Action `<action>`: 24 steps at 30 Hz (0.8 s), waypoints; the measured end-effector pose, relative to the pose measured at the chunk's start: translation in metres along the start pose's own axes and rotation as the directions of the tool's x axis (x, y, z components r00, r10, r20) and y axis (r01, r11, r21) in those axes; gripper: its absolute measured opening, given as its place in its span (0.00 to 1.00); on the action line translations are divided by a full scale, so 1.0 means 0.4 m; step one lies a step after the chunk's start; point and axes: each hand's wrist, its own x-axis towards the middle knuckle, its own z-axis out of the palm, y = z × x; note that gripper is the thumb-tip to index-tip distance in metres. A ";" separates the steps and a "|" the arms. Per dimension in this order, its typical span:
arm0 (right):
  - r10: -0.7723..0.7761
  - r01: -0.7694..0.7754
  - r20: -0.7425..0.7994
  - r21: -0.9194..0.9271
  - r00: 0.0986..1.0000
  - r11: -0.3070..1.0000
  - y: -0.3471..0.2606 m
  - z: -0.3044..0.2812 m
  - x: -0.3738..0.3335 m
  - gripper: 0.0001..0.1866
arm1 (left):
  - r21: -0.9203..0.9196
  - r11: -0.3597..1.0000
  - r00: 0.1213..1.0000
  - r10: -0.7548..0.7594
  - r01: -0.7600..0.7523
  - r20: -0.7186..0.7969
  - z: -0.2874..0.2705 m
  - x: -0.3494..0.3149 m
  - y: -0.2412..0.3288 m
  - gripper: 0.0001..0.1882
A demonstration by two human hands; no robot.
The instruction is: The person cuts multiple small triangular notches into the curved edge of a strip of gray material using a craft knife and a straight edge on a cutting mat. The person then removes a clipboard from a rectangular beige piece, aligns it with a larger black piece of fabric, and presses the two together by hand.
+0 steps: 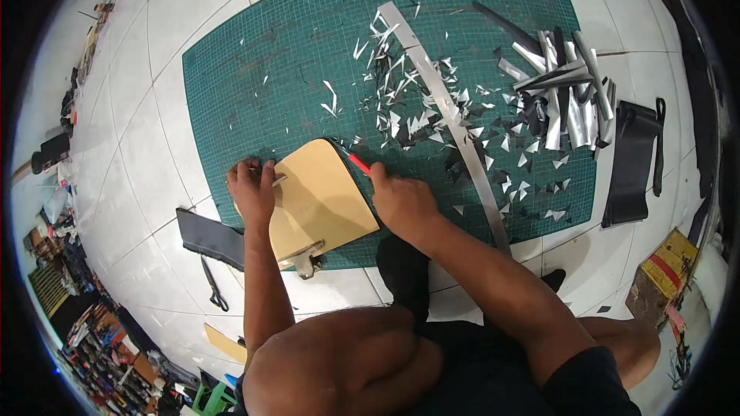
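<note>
A tan card template (320, 185) with a rounded far corner lies on the green cutting mat (254, 69). Black sheet shows along its right edge. My left hand (253, 189) rests at the template's left edge, fingers curled around a metal clip (279, 179), which they partly hide. Gripped in my right hand (405, 202) is a red-handled craft knife (358, 163); its tip is at the template's rounded corner. Another metal clip (307, 258) bites the template's near edge.
A long steel ruler (451, 112) lies aslant among black and silver scraps (416, 122). Silver-black strips (566, 85) pile at the right. Black sheets lie on the tiled floor (146, 177) at left and right (632, 162). Scissors (214, 285) lie near my left arm.
</note>
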 end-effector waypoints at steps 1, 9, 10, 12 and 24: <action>0.015 -0.015 0.028 0.005 0.999 1.000 -0.001 -0.009 -0.005 0.12 | -0.025 1.000 1.000 -0.005 0.005 -0.012 -0.002 -0.001 -0.008 0.14; 0.056 -0.052 -0.032 0.115 0.998 0.992 0.031 -0.049 -0.040 0.13 | 0.016 0.941 0.940 -0.338 0.338 0.032 -0.034 -0.013 -0.023 0.19; 0.019 -0.010 -0.076 0.121 0.997 0.993 0.027 -0.046 -0.044 0.13 | 0.126 0.962 0.970 -0.235 0.240 -0.058 -0.034 -0.019 -0.008 0.20; 0.031 -0.025 -0.044 0.136 0.999 0.990 0.015 -0.043 -0.049 0.12 | 0.246 0.957 0.982 -0.125 0.156 -0.139 -0.033 -0.024 0.019 0.22; -0.004 0.002 0.019 0.106 1.000 0.994 -0.021 -0.003 -0.064 0.14 | -0.126 0.990 0.995 0.070 -0.061 0.066 0.041 -0.025 0.180 0.32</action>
